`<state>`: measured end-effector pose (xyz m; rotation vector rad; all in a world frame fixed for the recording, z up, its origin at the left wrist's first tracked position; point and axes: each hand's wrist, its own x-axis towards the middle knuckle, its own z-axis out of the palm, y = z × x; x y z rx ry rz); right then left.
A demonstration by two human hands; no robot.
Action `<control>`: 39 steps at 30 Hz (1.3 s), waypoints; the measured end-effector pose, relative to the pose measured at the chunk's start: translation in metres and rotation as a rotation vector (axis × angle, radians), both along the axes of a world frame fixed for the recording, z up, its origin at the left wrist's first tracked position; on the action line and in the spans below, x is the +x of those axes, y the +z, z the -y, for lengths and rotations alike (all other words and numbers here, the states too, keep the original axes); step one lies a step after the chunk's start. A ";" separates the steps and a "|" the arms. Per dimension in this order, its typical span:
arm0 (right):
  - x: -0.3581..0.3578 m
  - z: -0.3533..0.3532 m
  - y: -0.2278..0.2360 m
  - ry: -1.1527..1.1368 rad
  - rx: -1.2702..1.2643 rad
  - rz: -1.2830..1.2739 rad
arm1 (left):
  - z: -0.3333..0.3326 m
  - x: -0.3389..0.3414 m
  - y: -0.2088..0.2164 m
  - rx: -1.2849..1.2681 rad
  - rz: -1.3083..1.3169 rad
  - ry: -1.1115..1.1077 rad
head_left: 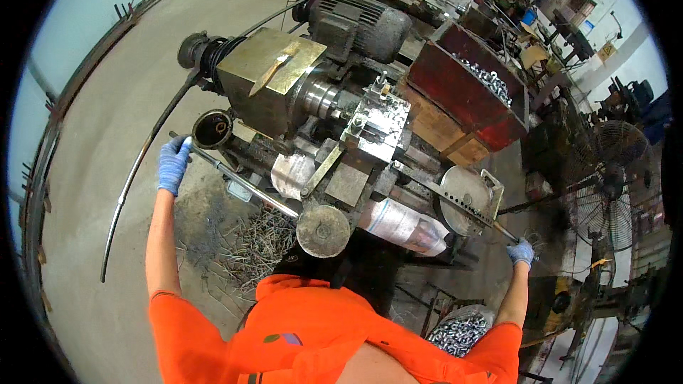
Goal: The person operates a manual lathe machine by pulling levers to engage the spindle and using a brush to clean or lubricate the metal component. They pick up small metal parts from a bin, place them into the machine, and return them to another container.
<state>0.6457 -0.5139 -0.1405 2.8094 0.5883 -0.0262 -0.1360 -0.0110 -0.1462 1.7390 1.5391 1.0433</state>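
A small lathe-like machine (370,128) with a metal spindle chuck (321,99) stands in front of me. My left hand (173,165), in a blue knit glove, is closed around the outer end of a long steel lever (245,183) that reaches toward the round grey disc (323,230) at the machine's front. On the far right my right hand (521,251), gloved the same way, grips the end of a perforated bar handle (455,203). This bar runs from the tool slide (380,124) past a round metal plate (464,199). Some fingers of both hands are hidden.
A brush (272,75) lies on the brass-coloured headstock cover (299,53). Behind are a motor (359,25) and a red bin (462,89) of shiny metal parts. Steel rods (260,249) litter the floor. A bag of parts (461,331) and a fan (610,178) stand right.
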 end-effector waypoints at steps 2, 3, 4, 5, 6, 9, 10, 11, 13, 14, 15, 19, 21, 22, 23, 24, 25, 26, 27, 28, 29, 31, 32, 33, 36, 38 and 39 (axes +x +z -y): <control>-0.011 0.000 0.000 -0.044 0.012 -0.048 | 0.001 0.013 0.001 0.078 0.004 -0.027; -0.020 0.003 -0.003 -0.015 0.025 0.013 | -0.003 0.022 -0.006 0.129 -0.009 -0.058; -0.030 0.012 -0.009 0.006 0.036 0.076 | -0.004 0.035 -0.008 0.178 -0.019 -0.096; -0.036 0.026 -0.017 0.028 0.045 0.139 | -0.006 0.045 -0.008 0.099 -0.062 -0.089; -0.040 0.045 -0.030 0.080 0.111 0.189 | -0.007 0.059 -0.010 0.074 -0.047 -0.099; -0.085 0.081 -0.043 0.136 0.271 0.169 | 0.000 0.089 -0.006 0.034 -0.695 0.007; -0.114 0.075 -0.025 0.078 0.334 0.006 | 0.000 0.081 -0.007 0.040 -0.633 0.036; -0.127 0.098 -0.028 -0.003 0.287 0.039 | -0.008 0.078 -0.014 0.046 -0.562 0.042; -0.143 0.159 -0.031 -0.188 0.266 0.039 | -0.011 0.079 -0.010 0.008 -0.550 0.030; -0.159 0.169 -0.019 -0.336 0.143 0.008 | -0.010 0.074 -0.011 0.031 -0.577 0.037; -0.157 0.217 -0.031 -0.354 0.170 0.051 | -0.015 0.076 -0.017 0.053 -0.591 0.021; -0.176 0.246 -0.038 -0.479 0.153 0.027 | -0.017 0.074 -0.017 0.079 -0.566 0.041; -0.184 0.239 -0.035 -0.539 0.110 -0.034 | -0.017 0.075 -0.017 0.074 -0.575 0.048; -0.180 0.255 -0.049 -0.493 0.100 0.033 | -0.017 0.075 -0.016 0.072 -0.580 0.052; -0.181 0.258 -0.050 -0.486 0.109 0.027 | -0.016 0.075 -0.015 0.064 -0.586 0.053; -0.190 0.251 -0.044 -0.482 0.120 0.018 | -0.015 0.076 -0.011 0.059 -0.594 0.053; -0.188 0.255 -0.049 -0.476 0.113 0.022 | -0.015 0.077 -0.010 0.054 -0.602 0.052; -0.184 0.263 -0.058 -0.471 0.105 0.026 | -0.015 0.077 -0.011 0.063 -0.595 0.049; -0.185 0.263 -0.059 -0.465 0.100 0.028 | -0.015 0.074 -0.012 0.073 -0.589 0.049; -0.186 0.261 -0.058 -0.481 0.104 0.026 | -0.016 0.071 -0.013 0.083 -0.583 0.048; -0.187 0.256 -0.056 -0.497 0.109 0.025 | -0.018 0.070 -0.015 0.036 -0.570 0.030; -0.189 0.259 -0.056 -0.495 0.150 0.013 | -0.018 0.071 -0.015 0.055 -0.576 0.044; -0.188 0.262 -0.058 -0.510 0.125 0.029 | -0.017 0.073 -0.015 0.064 -0.578 0.051; -0.189 0.261 -0.058 -0.525 0.122 0.008 | -0.016 0.074 -0.013 0.053 -0.584 0.050; -0.198 0.248 -0.049 -0.535 0.118 0.004 | -0.014 0.075 -0.006 0.040 -0.599 0.046; -0.201 0.243 -0.046 -0.528 0.135 0.004 | -0.013 0.074 -0.005 0.056 -0.607 0.044; -0.203 0.243 -0.044 -0.525 0.151 0.000 | -0.013 0.074 -0.006 0.043 -0.606 0.045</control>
